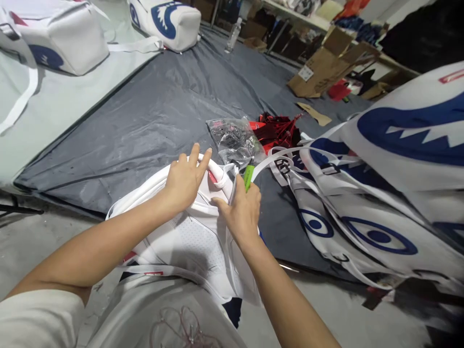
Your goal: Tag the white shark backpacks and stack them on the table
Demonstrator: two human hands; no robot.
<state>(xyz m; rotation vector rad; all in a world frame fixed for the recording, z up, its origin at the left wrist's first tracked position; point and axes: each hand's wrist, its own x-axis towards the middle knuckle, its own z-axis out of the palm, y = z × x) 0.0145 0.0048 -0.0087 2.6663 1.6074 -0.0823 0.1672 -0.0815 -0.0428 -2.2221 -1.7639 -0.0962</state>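
Note:
A white backpack (195, 239) with a mesh-like panel lies against my lap at the edge of the dark-covered table. My left hand (185, 181) rests on the bag's upper rim with its fingers stretched out. My right hand (241, 208) is at the bag's right side, its thumb pointing inward across the white fabric. A bright green pen-shaped tool (248, 177) with a dark tip sticks up from the right hand's fingers. Its exact kind is unclear. Those fingers also lie along the bag's edge and are partly hidden.
White bags (384, 232) with blue eyes and teeth are piled at right, straps trailing. A clear plastic bag (235, 140) and red shiny material (279, 133) lie ahead. Farther back are a bottle (234, 35), a cardboard box (319, 70) and another white bag (181, 26).

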